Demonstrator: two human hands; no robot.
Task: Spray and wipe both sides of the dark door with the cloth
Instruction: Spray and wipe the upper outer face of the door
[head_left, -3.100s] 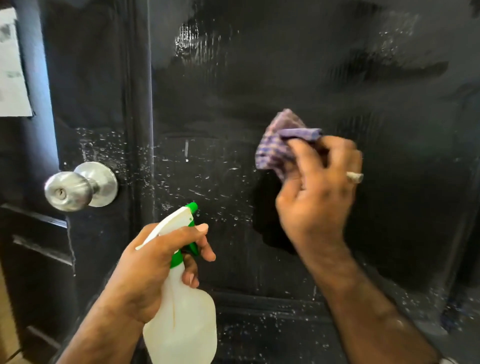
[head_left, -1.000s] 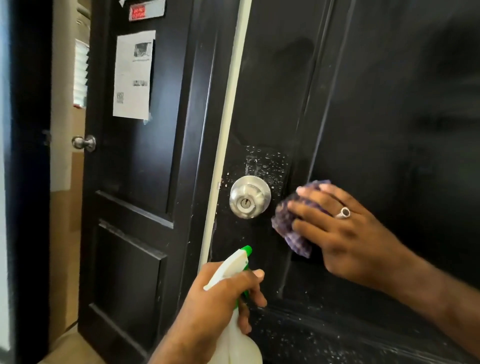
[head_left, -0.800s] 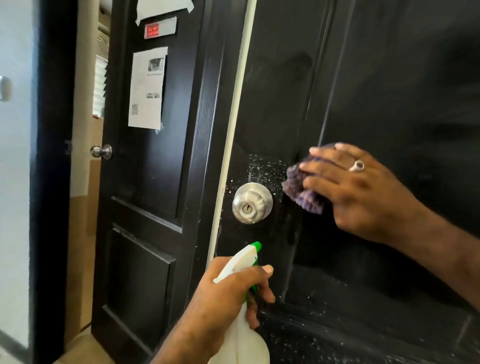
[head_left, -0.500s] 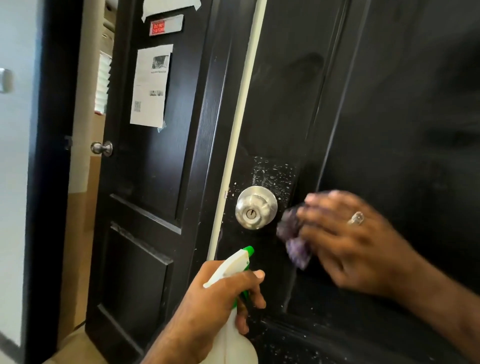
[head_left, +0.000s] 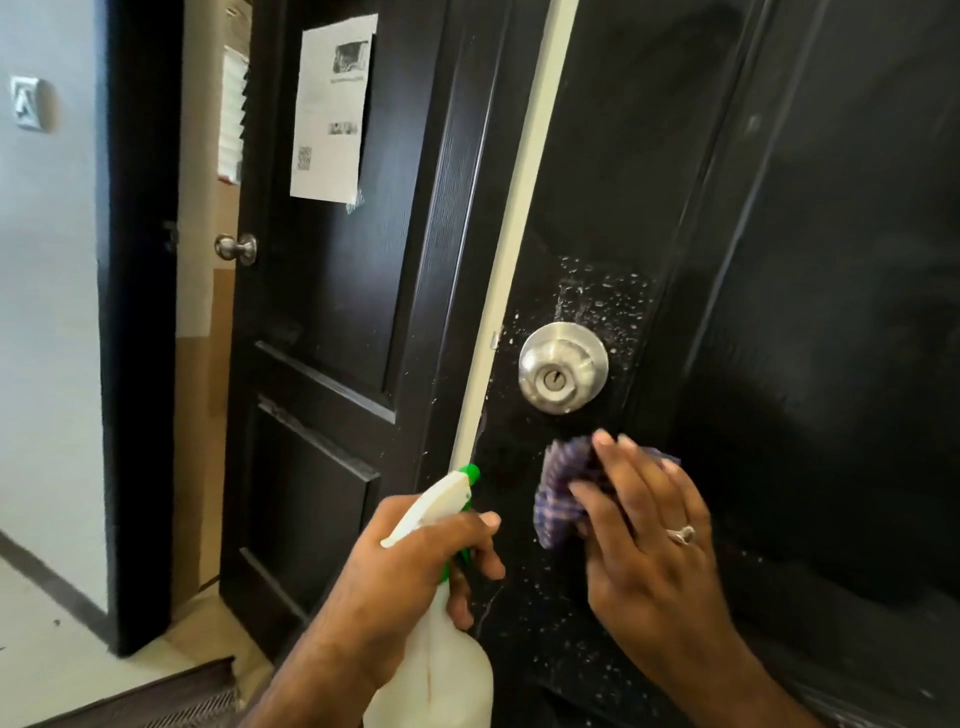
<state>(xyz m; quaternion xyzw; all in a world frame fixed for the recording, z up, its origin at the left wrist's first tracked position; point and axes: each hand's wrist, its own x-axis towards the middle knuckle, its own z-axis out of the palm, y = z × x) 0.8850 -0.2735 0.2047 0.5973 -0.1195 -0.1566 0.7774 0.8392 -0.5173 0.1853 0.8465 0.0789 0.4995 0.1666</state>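
Note:
The dark door (head_left: 779, 260) fills the right half of the head view, its pale edge toward me. Spray droplets speckle it above and below the round steel knob (head_left: 563, 367). My right hand (head_left: 644, 540) presses the purple checked cloth (head_left: 558, 493) flat against the door just below the knob, fingers extended over it. My left hand (head_left: 410, 577) grips the neck of the white spray bottle (head_left: 436, 670), whose green-tipped nozzle (head_left: 469, 474) points at the door edge.
A second dark door (head_left: 332, 364) stands behind to the left, with a taped paper notice (head_left: 330, 109) and its own knob (head_left: 235, 248). A black door frame (head_left: 137, 312), a pale wall with a switch (head_left: 26, 102) and a floor mat (head_left: 171, 701) lie further left.
My right hand and the cloth have slid from beside the knob, up, then down to below it. The view has shifted slightly; my left hand still holds the bottle in place.

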